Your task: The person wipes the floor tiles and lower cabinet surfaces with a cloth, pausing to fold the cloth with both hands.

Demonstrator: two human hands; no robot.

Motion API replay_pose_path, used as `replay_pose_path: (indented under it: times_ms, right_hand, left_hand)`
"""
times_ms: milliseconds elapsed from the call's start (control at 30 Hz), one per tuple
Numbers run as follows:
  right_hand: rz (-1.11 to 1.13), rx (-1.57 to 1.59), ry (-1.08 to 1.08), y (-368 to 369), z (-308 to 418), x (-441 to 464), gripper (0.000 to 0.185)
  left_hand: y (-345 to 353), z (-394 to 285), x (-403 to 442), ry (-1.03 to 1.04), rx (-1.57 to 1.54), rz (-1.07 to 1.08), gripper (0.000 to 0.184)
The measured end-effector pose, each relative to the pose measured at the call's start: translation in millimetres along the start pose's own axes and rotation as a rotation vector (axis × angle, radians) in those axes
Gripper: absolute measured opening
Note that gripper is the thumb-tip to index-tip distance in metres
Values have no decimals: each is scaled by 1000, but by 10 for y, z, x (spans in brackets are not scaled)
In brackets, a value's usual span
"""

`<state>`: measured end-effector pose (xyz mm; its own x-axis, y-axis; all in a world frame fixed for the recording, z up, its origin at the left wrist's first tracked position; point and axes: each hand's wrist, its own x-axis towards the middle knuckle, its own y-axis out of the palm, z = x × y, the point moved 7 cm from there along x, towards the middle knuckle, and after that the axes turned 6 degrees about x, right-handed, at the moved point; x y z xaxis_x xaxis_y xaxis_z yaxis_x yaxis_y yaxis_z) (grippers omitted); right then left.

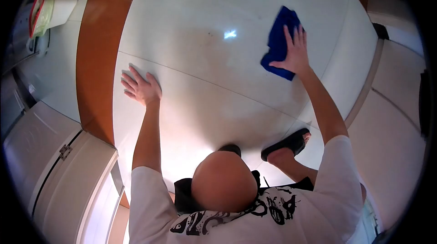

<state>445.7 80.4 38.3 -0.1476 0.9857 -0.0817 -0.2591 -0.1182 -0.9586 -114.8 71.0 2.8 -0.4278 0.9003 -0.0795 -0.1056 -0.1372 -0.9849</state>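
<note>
A dark blue cloth (278,41) lies spread on the pale tiled floor (182,21) at the upper right. My right hand (295,55) rests over the cloth's right side with its fingers stretched out and apart, pressing it down rather than gripping it. At the left, my left hand (142,88) is planted palm down on the bare tile, fingers spread, with nothing in it. A brown strip of flooring (98,62) runs just left of that hand.
My bent knee (224,181) and a black slipper (291,144) are near the bottom centre. A white door (73,180) with a hinge stands at lower left. A bin with a green liner (43,14) is at upper left. Pale panels (396,89) line the right side.
</note>
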Motion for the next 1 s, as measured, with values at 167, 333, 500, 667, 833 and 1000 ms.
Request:
replay_pose_path:
  times_ms: [167,333,500,667,833,1000]
  right_hand:
    - [106,42,-375,84,967,827,126]
    - [176,161,-622,361,2031,1020,122]
    - [182,199,-569,593,2739,958,119]
    - [124,194,-500,531,2417,951,126]
    - [48,165,-312,191,1231,624,139]
    - [134,-5,-81,-131,-67,-315,150]
  left_hand:
    - [-37,-8,-1,1,-44,18,77]
    - [-48,-15,-6,4,-40,3,77]
    - [-28,1,12,11,12,-24,76]
    - [17,27,3,14,9,-49,75]
    - [8,44,1,-3,-36,-34,74]
    - [4,52,-18,-12,-31,-26,73]
